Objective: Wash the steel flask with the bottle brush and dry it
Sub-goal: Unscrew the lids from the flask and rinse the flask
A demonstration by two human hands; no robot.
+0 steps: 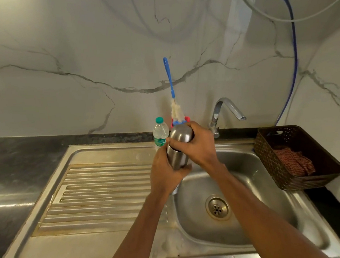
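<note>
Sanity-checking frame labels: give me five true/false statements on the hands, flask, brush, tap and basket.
1. The left hand and right hand both hold the flask. True.
2. The brush is inside the flask. False: it stands behind it by the wall, with no hand on it.
3. Water runs from the tap. False: no stream shows.
4. A checked cloth lies in the basket. True.
5. The plastic bottle has a red cap. False: green.
</note>
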